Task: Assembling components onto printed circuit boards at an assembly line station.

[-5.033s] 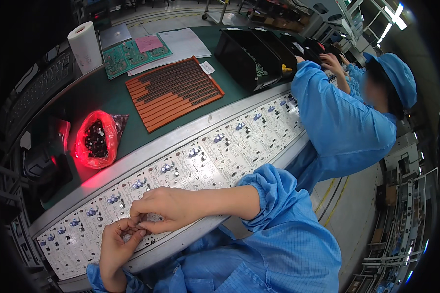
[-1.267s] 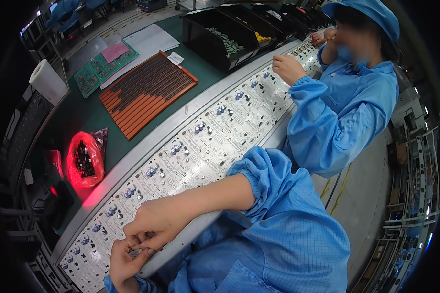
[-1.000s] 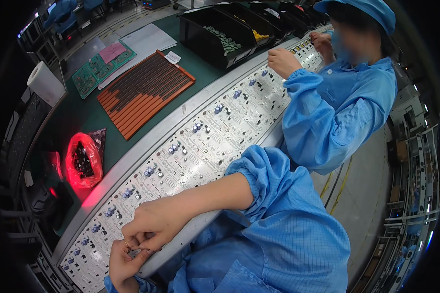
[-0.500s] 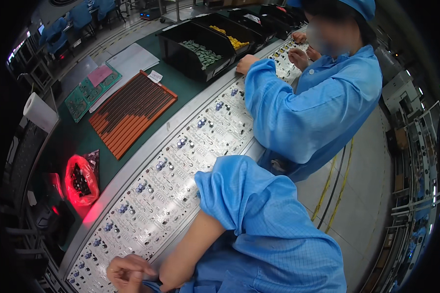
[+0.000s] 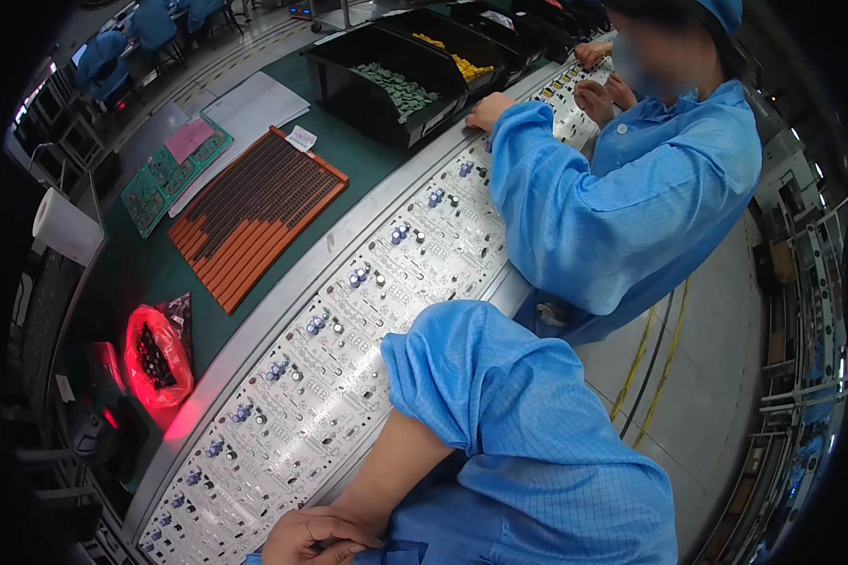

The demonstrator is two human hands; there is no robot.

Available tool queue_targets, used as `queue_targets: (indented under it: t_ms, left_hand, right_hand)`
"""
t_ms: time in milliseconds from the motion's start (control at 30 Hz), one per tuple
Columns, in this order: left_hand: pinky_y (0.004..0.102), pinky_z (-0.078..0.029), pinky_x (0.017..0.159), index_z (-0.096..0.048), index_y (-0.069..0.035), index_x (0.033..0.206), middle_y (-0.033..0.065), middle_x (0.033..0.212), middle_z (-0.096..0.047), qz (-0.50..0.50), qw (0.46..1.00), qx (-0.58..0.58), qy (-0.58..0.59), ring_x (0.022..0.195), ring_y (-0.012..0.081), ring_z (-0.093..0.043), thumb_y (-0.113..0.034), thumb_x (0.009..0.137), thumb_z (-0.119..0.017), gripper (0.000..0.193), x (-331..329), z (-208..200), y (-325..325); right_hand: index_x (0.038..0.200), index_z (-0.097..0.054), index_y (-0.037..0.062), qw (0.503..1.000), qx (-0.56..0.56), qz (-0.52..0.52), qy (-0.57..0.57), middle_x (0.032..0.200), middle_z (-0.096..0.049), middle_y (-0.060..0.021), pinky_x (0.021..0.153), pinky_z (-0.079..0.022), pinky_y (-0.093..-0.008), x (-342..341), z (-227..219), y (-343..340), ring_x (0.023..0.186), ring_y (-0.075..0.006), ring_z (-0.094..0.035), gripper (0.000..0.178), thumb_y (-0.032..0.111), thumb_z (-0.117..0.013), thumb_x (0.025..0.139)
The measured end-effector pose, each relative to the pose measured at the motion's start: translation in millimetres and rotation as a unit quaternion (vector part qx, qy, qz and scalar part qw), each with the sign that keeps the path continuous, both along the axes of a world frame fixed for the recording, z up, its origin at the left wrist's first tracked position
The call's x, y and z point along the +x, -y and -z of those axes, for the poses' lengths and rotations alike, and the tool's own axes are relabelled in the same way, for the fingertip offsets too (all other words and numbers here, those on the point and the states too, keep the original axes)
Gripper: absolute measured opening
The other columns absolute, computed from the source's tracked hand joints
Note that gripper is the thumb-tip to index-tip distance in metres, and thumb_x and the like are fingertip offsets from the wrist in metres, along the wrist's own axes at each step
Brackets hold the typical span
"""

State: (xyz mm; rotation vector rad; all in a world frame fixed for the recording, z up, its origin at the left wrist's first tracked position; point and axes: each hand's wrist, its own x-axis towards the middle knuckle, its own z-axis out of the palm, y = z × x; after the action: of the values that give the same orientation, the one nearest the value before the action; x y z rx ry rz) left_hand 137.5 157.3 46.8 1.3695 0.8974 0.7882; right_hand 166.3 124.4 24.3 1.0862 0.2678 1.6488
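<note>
Where the right forearm (image 5: 398, 461) descends to the frame's lower edge, my left hand (image 5: 297, 537) lies against it, fingers bent; I cannot tell whether they grasp anything, nor make out the right hand's fingers. White circuit boards (image 5: 349, 325) run diagonally from lower left to upper right. Left of centre: orange rack (image 5: 226, 280), red bag (image 5: 174, 394), green desk (image 5: 358, 174).
</note>
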Motion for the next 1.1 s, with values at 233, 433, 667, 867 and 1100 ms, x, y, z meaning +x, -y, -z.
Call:
queue_targets:
  t_ms: [233,433,667,867,1100]
  left_hand:
    - [0.035,-0.05,0.069,-0.068,-0.003,0.09,0.0114,0.082,-0.067,0.006,1.0,0.011,-0.004,0.077,0.0276,-0.064,0.003,0.082,-0.065,0.011,0.1,-2.9,-4.5]
    - [0.0354,-0.05,0.07,-0.068,-0.002,0.091,0.0121,0.083,-0.067,0.004,0.999,0.028,-0.016,0.078,0.0279,-0.064,0.003,0.083,-0.065,0.01,1.2,0.0,-2.1]
    - [0.0354,-0.05,0.071,-0.067,-0.001,0.091,0.0128,0.084,-0.067,0.004,1.0,0.016,0.008,0.079,0.0279,-0.064,0.003,0.083,-0.066,0.009,2.5,-3.6,-7.0]
    - [0.0353,-0.05,0.071,-0.067,-0.001,0.09,0.0129,0.084,-0.067,-0.009,1.0,0.013,-0.004,0.079,0.0275,-0.065,0.003,0.083,-0.065,0.009,1.6,-3.5,-0.4]
    - [0.0348,-0.05,0.071,-0.067,-0.001,0.09,0.0128,0.085,-0.067,-0.014,1.0,-0.003,-0.008,0.079,0.0268,-0.065,0.004,0.082,-0.065,0.009,2.7,-3.8,-2.2]
  right_hand:
    - [0.083,-0.068,-0.0008,1.0,0.0,0.002,0.019,0.079,-0.069,-0.0126,0.065,-0.052,-0.0273,6.2,-40.6,-30.5,0.074,-0.0183,-0.066,0.013,-0.011,-0.064,0.076]
    - [0.084,-0.068,-0.0007,0.999,0.0,0.0,0.033,0.079,-0.069,-0.0127,0.065,-0.052,-0.0276,3.6,-34.2,-26.3,0.074,-0.0187,-0.066,0.013,-0.01,-0.064,0.076]
    - [0.084,-0.068,-0.0006,0.999,-0.001,0.003,0.048,0.079,-0.069,-0.0128,0.065,-0.052,-0.028,7.2,-37.5,-23.6,0.074,-0.0191,-0.066,0.012,-0.01,-0.064,0.077]
    - [0.084,-0.067,-0.0006,0.998,0.002,0.005,0.064,0.079,-0.069,-0.0129,0.065,-0.051,-0.0283,0.7,-34.0,-18.2,0.074,-0.0195,-0.066,0.012,-0.009,-0.063,0.077]
    - [0.085,-0.067,-0.0005,0.997,-0.005,0.011,0.079,0.079,-0.069,-0.013,0.065,-0.051,-0.0287,0.4,-32.2,-22.2,0.074,-0.0199,-0.066,0.011,-0.008,-0.063,0.078]
